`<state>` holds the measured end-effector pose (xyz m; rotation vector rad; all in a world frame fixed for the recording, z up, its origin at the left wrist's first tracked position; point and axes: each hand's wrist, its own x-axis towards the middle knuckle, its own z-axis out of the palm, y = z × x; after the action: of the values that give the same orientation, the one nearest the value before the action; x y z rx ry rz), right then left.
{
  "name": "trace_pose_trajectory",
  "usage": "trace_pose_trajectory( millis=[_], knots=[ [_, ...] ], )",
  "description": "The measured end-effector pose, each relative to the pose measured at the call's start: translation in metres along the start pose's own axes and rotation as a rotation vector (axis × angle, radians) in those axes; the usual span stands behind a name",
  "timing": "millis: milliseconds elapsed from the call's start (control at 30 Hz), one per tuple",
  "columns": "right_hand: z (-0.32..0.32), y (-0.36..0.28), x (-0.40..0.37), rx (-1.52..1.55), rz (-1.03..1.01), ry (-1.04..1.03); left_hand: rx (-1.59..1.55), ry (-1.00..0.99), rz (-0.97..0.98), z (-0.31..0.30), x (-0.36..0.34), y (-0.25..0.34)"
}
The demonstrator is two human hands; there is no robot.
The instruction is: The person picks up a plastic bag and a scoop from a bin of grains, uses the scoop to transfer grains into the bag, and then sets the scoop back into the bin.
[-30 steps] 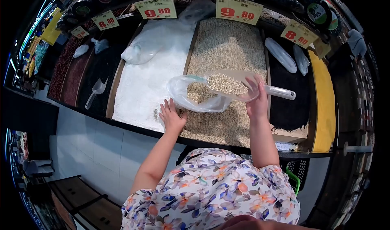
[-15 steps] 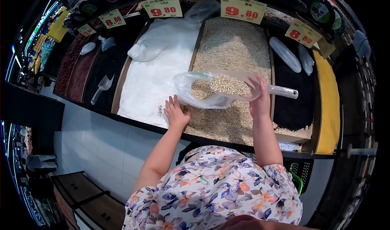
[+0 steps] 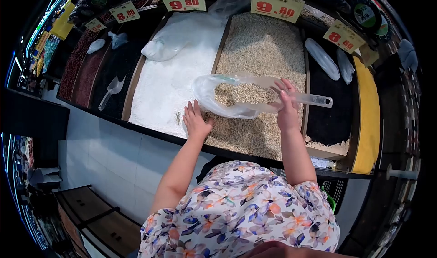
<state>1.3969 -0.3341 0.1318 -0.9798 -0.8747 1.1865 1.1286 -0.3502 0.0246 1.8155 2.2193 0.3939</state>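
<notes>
My right hand (image 3: 287,112) grips a clear plastic scoop (image 3: 314,100) at the back of its bowl, with the handle pointing right. Grain fills the middle of the scoop, and its front end lies in the mouth of a clear plastic bag (image 3: 207,96). Pale grains (image 3: 227,94) also show inside the bag, which rests over a bin of beige grain (image 3: 259,44). Just below the bag's left end is my left hand (image 3: 196,120), palm down, fingers apart, holding nothing. It lies at the border between the beige grain and the white rice (image 3: 159,89).
A partly filled bag (image 3: 161,48) lies on the white rice. Left of it, another scoop (image 3: 112,91) rests on dark grain. Long plastic bags (image 3: 322,60) lie on the dark bin at right. Price signs (image 3: 277,6) line the back, and a black edge (image 3: 159,135) runs along the front.
My right hand has shifted slightly on the scoop, its fingers now more spread over the rim. The scoop and bag have moved little, and my left hand stays in place.
</notes>
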Motion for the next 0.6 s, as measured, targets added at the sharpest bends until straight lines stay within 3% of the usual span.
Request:
trace_pose_trajectory(
  millis=[133, 233, 367, 433, 500, 600],
  knots=[
    [0.014, 0.003, 0.004, -0.195, -0.112, -0.099, -0.009, 0.033, 0.010, 0.000, -0.001, 0.000],
    [0.026, 0.006, 0.018, -0.761, -0.620, -0.225, -0.020, 0.048, 0.015, 0.001, 0.000, -0.002],
    [0.042, -0.009, 0.017, -0.895, -0.706, -0.423, -0.017, 0.037, 0.012, 0.000, 0.000, -0.002],
    [0.041, -0.015, 0.013, -0.957, -0.853, -0.543, -0.012, 0.014, 0.001, -0.001, 0.000, -0.002],
    [0.032, -0.019, 0.012, -0.789, -0.770, -0.475, -0.018, 0.020, 0.003, 0.001, 0.000, -0.003],
    [0.004, -0.018, 0.016, -0.372, -0.619, -0.200, -0.054, 0.050, 0.028, 0.006, 0.001, -0.008]
  ],
)
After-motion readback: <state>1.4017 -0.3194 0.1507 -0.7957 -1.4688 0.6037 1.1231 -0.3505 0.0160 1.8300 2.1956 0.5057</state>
